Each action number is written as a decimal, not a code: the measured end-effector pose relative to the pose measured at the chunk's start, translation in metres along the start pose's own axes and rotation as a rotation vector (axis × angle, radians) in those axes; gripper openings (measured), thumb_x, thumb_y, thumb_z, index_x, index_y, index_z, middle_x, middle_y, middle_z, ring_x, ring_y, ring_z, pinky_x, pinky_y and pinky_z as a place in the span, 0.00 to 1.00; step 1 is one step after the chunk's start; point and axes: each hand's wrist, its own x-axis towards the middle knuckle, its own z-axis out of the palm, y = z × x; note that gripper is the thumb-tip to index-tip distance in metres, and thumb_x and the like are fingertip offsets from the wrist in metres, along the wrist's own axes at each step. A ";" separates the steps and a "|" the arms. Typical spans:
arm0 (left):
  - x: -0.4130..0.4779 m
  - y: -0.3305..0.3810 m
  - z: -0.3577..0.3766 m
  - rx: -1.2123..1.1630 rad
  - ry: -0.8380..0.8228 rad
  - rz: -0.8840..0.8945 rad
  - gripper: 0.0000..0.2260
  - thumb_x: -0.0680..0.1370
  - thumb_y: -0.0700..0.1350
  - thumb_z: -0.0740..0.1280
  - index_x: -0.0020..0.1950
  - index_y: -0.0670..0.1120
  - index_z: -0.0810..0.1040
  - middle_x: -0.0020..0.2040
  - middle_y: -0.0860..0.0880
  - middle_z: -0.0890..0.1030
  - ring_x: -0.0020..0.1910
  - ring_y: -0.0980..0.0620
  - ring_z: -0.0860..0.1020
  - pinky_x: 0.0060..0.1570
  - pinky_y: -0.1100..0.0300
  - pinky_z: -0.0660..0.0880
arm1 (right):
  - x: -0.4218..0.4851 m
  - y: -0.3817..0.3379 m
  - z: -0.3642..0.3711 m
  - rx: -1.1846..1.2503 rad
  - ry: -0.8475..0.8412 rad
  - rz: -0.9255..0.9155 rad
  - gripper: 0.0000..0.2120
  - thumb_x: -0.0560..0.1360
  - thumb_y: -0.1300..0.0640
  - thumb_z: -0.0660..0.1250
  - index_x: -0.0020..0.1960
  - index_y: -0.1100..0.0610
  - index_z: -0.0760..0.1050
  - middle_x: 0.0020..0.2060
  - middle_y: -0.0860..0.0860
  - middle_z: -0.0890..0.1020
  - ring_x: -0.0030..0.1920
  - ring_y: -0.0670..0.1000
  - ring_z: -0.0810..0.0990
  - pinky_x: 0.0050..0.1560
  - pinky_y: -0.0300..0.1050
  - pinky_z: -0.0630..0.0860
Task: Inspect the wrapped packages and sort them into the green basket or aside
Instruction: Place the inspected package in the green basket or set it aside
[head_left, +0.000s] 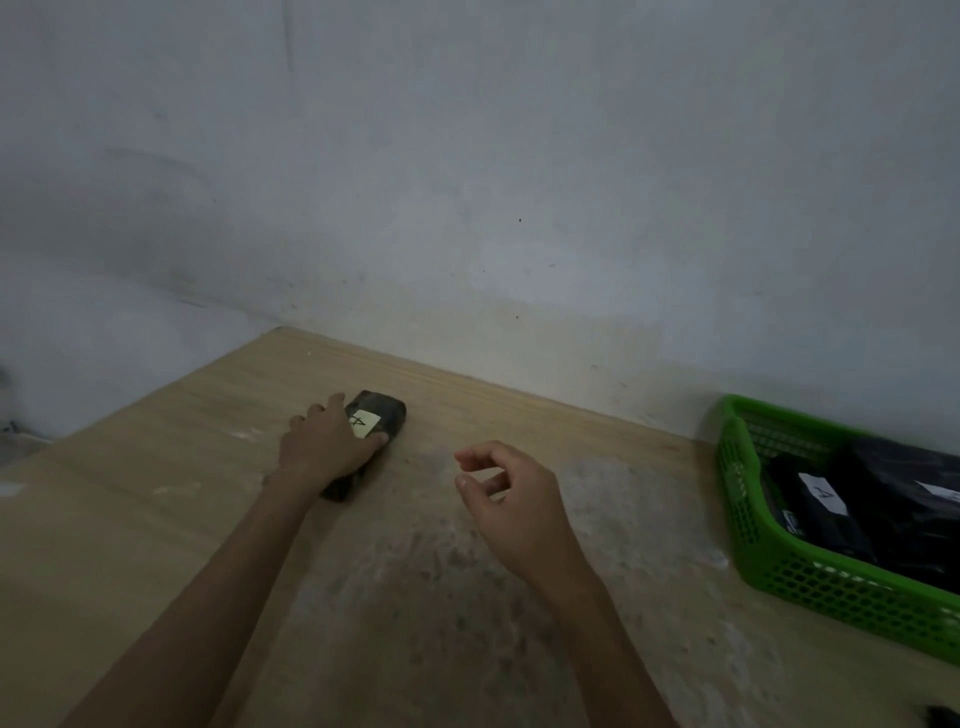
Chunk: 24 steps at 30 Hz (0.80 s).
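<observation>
Package (388, 409) is lying flat on the table (156, 519), over toward the back left, close to where the top meets the wall (467, 182). It's a dark, longish block in shiny wrap, angled so one end points at the wall and the other back at the person. There's a pale label (367, 423) stuck on top with a handwritten mark. Could be a 4 or an A, honestly can't tell.

Left hand (324, 441) is on top of it, covering the near half. The thumb (378, 439) hooks along the right edge just under the label and the fingers drape over the left side, so it's gripping the thing across its width. As far as I can see, the package is resting on the wood.

Right hand (511, 506) hangs in the air just right of the package, not touching it, with nothing in it. Its fingers are loosely curled, with the thumb and forefinger tips near each other but apart.

Basket (831, 587), green plastic with a mesh wall, sits well off to the right at the frame edge, near the wall. Inside are other packages (883, 519), dark like the first one, and two show white labels facing up. The total count is hard to say since the pile is dark and cut off.

The table is light wood with whitish scuffed patches in the middle, under the right hand. The wall is plain grey-white. A small dark thing (943, 717) pokes in at the bottom right corner, too cut off to tell what it is.
</observation>
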 end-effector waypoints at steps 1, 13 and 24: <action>0.002 0.001 0.001 0.015 -0.013 -0.003 0.39 0.71 0.63 0.66 0.75 0.46 0.56 0.69 0.39 0.68 0.67 0.36 0.66 0.62 0.47 0.67 | 0.000 0.002 0.000 -0.013 -0.004 0.006 0.09 0.76 0.57 0.66 0.56 0.51 0.78 0.51 0.45 0.80 0.41 0.39 0.76 0.39 0.28 0.73; -0.017 0.045 -0.023 -0.334 0.079 0.112 0.41 0.67 0.58 0.70 0.74 0.47 0.56 0.66 0.39 0.69 0.62 0.38 0.72 0.58 0.48 0.70 | 0.006 0.015 -0.014 -0.033 0.056 -0.002 0.09 0.76 0.57 0.67 0.56 0.51 0.78 0.49 0.45 0.80 0.41 0.39 0.77 0.40 0.27 0.75; -0.072 0.128 -0.035 -1.112 -0.074 0.172 0.46 0.70 0.52 0.71 0.75 0.58 0.41 0.59 0.52 0.71 0.55 0.46 0.77 0.48 0.48 0.80 | 0.003 0.002 -0.066 0.141 0.354 -0.033 0.16 0.75 0.55 0.68 0.62 0.50 0.72 0.55 0.44 0.77 0.50 0.41 0.77 0.42 0.31 0.76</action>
